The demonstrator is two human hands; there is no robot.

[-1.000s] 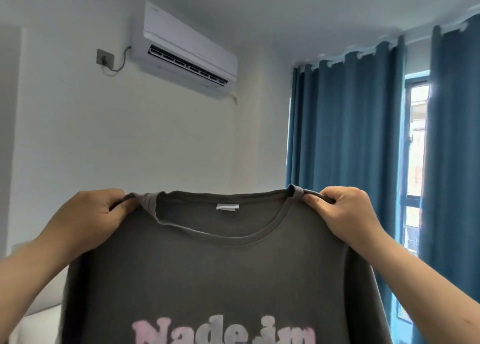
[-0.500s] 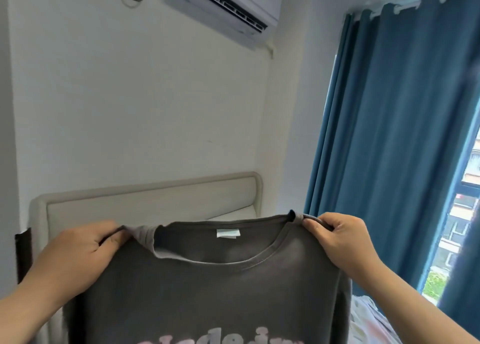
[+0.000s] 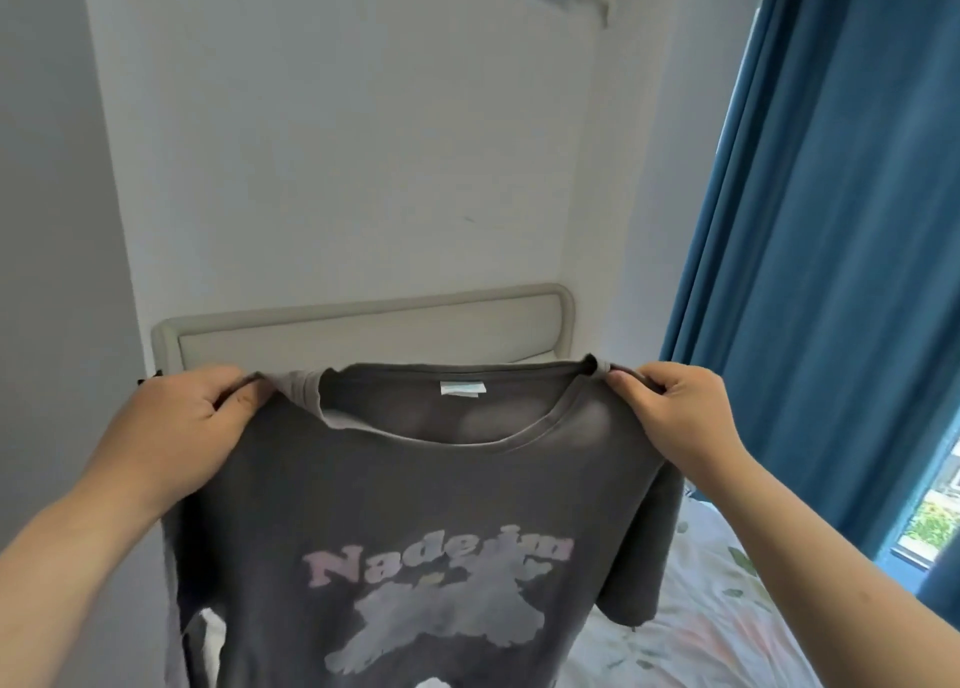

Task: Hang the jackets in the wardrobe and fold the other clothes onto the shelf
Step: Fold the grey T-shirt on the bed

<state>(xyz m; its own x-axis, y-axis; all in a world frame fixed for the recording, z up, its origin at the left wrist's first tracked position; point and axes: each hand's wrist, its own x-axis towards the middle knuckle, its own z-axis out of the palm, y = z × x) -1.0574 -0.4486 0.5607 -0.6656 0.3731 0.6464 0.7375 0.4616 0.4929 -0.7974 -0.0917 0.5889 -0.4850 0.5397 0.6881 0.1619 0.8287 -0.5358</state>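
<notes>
A dark grey T-shirt (image 3: 441, 490) with pale pink lettering and a light print hangs spread out in front of me, front side facing me. My left hand (image 3: 182, 427) pinches its left shoulder seam beside the collar. My right hand (image 3: 675, 417) pinches the right shoulder seam. The shirt hangs above the bed, its lower part running out of the bottom of the view. A white label shows inside the collar.
A beige padded headboard (image 3: 363, 329) stands against the white wall behind the shirt. The bed (image 3: 727, 609) with a floral sheet lies at lower right. Blue curtains (image 3: 831, 220) cover the right side, with a window strip at the far right edge.
My view has tilted downward: the air conditioner has slid up out of frame and the headboard and bed have come into view. Both hands keep the same hold on the shirt's shoulders.
</notes>
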